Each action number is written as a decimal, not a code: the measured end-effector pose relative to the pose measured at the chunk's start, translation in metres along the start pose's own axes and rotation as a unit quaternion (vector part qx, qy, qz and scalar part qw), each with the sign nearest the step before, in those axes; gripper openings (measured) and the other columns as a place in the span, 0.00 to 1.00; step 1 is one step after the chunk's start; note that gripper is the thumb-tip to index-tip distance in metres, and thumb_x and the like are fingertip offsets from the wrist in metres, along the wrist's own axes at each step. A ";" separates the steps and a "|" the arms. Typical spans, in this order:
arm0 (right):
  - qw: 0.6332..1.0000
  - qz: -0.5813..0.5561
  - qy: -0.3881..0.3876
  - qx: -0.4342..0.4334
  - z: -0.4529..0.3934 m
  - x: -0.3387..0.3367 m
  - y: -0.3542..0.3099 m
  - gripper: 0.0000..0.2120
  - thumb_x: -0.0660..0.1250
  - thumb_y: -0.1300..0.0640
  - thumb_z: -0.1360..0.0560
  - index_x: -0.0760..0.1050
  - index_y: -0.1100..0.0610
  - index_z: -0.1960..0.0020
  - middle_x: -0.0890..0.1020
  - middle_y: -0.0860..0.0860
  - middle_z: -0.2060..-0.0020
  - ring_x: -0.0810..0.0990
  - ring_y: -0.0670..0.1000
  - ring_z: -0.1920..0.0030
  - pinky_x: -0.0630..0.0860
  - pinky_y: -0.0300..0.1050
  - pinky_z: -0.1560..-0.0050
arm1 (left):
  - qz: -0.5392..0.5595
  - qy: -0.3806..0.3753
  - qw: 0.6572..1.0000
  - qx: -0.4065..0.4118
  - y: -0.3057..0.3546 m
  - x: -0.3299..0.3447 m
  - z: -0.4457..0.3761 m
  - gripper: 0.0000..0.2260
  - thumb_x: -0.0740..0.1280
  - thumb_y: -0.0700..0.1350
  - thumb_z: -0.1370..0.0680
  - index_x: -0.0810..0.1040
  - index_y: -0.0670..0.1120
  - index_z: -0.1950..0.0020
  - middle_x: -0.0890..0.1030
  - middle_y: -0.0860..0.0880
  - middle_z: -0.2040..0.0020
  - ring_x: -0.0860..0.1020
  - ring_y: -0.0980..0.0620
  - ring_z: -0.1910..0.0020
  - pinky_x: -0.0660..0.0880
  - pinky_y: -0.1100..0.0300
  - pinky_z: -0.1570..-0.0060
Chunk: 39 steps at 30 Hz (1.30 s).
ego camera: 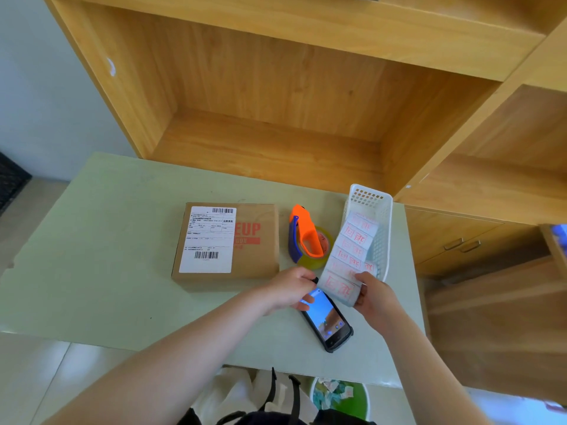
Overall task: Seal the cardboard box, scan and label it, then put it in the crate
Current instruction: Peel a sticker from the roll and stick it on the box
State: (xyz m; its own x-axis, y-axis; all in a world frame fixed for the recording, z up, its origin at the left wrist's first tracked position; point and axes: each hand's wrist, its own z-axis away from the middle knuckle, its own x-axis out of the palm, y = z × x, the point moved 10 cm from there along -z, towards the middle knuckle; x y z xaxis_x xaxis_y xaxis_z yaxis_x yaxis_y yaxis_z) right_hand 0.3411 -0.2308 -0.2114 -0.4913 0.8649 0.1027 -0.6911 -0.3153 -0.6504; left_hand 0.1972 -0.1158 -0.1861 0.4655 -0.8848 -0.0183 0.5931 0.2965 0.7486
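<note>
A: Two hands were over the pale green table (101, 240) in the head view, near its front right part. The right hand (372, 294) held the lower end of a strip of labels (346, 259), with the fingers curled behind the strip and the thumb on its front. The left hand (291, 288) was at the strip's left edge, fingers bent and close together; I thought they pinched a corner of the lowest label, but the fingertips were too small to tell surely.

B: And where was the cardboard box (227, 245)?

A: It lay flat on the table, left of the hands and apart from them, closed, with a white shipping label (208, 239) on the left part of its top. Red print showed on the right part.

B: What stood beside it?

A: Just right of the box was a tape dispenser (306, 237), orange and blue, with a roll of clear tape in it. Further right was a white plastic basket (379, 216); the label strip came out of it and hung toward the hands (each label had red characters). A handheld scanner (328, 320) with a lit screen lay on the table under the hands.

B: Anything behind?

A: A wooden shelf unit (276, 96) stood at the table's far edge. Below the near edge was a green bin (340, 397) with scraps of paper.
</note>
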 end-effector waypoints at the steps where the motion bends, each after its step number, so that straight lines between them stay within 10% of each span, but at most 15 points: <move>1: 1.000 -0.002 -0.003 0.003 0.001 0.002 -0.001 0.16 0.59 0.63 0.19 0.70 0.56 0.32 0.83 0.56 0.47 0.83 0.55 0.50 0.78 0.51 0.59 | -0.013 0.002 1.000 0.004 -0.001 0.005 -0.002 0.14 0.60 0.42 0.19 0.71 0.43 0.33 0.76 0.45 0.43 0.78 0.56 0.60 0.79 0.63 0.62; 7: 1.000 0.000 -0.001 0.005 0.005 0.004 -0.008 0.19 0.59 0.62 0.19 0.67 0.56 0.28 0.83 0.55 0.47 0.83 0.55 0.49 0.78 0.52 0.58 | -0.033 0.002 0.999 0.018 0.000 0.012 -0.007 0.04 0.60 0.42 0.19 0.73 0.44 0.48 0.81 0.47 0.54 0.76 0.55 0.64 0.77 0.63 0.65; 23: 0.991 0.122 0.062 -0.014 0.005 -0.006 -0.013 0.10 0.61 0.60 0.20 0.71 0.55 0.39 0.81 0.56 0.48 0.81 0.56 0.52 0.79 0.54 0.56 | -0.026 0.041 0.997 0.061 0.008 0.000 -0.005 0.03 0.60 0.42 0.19 0.72 0.46 0.51 0.80 0.46 0.57 0.76 0.53 0.67 0.77 0.61 0.70; 26: 0.898 0.293 0.194 -0.264 0.026 -0.015 -0.061 0.06 0.66 0.59 0.25 0.73 0.59 0.49 0.77 0.54 0.52 0.75 0.56 0.50 0.73 0.48 0.53 | -0.020 0.050 0.995 0.079 0.009 -0.001 -0.007 0.04 0.60 0.43 0.19 0.73 0.46 0.52 0.80 0.48 0.59 0.75 0.53 0.67 0.76 0.61 0.70; 28: 0.753 0.423 0.154 -0.480 0.062 0.025 -0.084 0.05 0.70 0.62 0.28 0.76 0.59 0.52 0.77 0.54 0.50 0.73 0.57 0.47 0.67 0.45 0.48 | -0.025 0.058 0.994 0.094 0.012 -0.002 -0.009 0.04 0.61 0.43 0.19 0.74 0.47 0.52 0.79 0.49 0.60 0.75 0.53 0.67 0.75 0.62 0.70; 31: 0.596 0.559 0.077 -0.571 0.085 0.070 -0.070 0.06 0.75 0.56 0.31 0.80 0.56 0.57 0.78 0.57 0.42 0.72 0.60 0.41 0.70 0.53 0.43 | -0.037 0.065 0.991 0.115 0.016 -0.001 -0.011 0.04 0.62 0.43 0.20 0.74 0.49 0.54 0.79 0.50 0.61 0.76 0.52 0.66 0.76 0.61 0.69; 39: 0.587 0.623 0.051 -0.515 0.081 0.079 -0.060 0.07 0.78 0.55 0.33 0.79 0.54 0.61 0.78 0.57 0.36 0.71 0.61 0.35 0.70 0.59 0.39 | -0.052 0.066 0.985 0.153 0.023 -0.001 -0.010 0.05 0.62 0.44 0.20 0.75 0.50 0.56 0.80 0.55 0.63 0.77 0.53 0.64 0.76 0.60 0.64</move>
State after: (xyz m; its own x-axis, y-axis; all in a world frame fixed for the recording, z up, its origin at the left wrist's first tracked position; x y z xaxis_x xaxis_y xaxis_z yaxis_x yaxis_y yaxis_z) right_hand 0.3005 -0.1751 -0.1036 -0.2041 0.2496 -0.9466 0.8833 -0.3698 -0.2880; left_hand 0.2174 -0.1041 -0.1755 0.5059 -0.8444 -0.1759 0.4254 0.0669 0.9025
